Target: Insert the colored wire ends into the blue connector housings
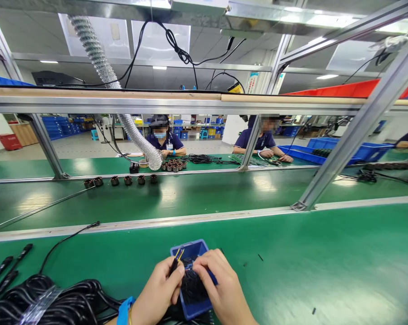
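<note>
My left hand (161, 289), with a blue band at the wrist, is closed round the end of a black cable (173, 266). Thin wires (180, 253), some yellow, stick up out of that end. Just to the right, my right hand (220, 282) has thumb and fingers pinched together, close to the left fingertips. Whatever lies in that pinch is too small to make out. Both hands are over a blue bin (194, 311), which holds many small black pieces (193, 289).
Coiled black cables (71, 302) lie at the lower left, bound with clear wrap. A metal rail (150, 225) and a slanted post (356, 117) border the green bench (326, 262). Copper-wound parts (127, 180) stand in a row beyond. Two people (166, 140) sit opposite, near a flexible duct (136, 135).
</note>
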### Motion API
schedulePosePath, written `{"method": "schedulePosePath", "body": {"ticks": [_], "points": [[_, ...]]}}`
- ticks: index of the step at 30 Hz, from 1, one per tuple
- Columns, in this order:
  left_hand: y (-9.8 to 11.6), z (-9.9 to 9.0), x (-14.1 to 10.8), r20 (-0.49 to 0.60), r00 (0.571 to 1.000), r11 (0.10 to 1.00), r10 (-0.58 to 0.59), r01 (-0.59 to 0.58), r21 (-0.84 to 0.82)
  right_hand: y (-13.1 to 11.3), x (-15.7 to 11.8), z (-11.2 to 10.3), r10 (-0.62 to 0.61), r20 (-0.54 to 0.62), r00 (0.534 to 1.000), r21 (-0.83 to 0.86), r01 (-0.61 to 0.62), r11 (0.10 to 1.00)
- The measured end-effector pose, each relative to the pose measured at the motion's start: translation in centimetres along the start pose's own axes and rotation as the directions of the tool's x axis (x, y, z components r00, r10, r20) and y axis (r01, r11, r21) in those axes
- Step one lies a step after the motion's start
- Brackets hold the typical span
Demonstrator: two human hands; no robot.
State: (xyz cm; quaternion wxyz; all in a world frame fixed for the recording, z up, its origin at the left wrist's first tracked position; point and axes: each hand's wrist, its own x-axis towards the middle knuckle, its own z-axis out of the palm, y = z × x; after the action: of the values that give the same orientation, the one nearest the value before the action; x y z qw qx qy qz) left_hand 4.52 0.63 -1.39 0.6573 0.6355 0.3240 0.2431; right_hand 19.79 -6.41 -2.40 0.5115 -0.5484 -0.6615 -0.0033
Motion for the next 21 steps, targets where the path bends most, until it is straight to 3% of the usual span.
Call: {"method": "schedulePosePath", "body": {"ticks": [14,21], "points": [[0.13,-0.18,0.12,0.000,1.000,1.000,0.015,-0.015,-0.026,-0.23,0.15,-0.13,-0.027,0.056,0.998,0.090,0.022,0.996],[0.24,-0.21,-0.09,0.013,1.000,1.000,0.003,-0.003,-0.001,-0.50,0.42,-0.63,0.078,-0.075,0.994,0.110,-0.070,0.991]]}}
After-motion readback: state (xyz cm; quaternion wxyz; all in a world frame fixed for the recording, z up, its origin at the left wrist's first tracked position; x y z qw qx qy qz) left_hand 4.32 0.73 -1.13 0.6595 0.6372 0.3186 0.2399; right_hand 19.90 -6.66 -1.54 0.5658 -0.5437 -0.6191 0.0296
